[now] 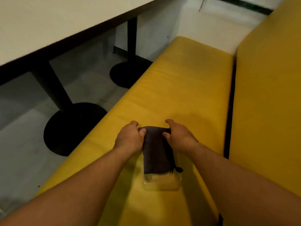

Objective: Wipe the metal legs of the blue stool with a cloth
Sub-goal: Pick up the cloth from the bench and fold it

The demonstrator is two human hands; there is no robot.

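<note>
Head view: two forearms reach forward over a yellow bench seat (179,79). The left hand (130,139) pinches the far left corner of the dark folded cloth (156,150), and the right hand (179,137) pinches its far right corner. The near end of the cloth rests in a clear tray (161,183).

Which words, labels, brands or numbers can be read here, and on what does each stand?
None can be read. The dark cloth, the clear container under it, the yellow bench and the white table show no print, and the picture is somewhat blurred.
</note>
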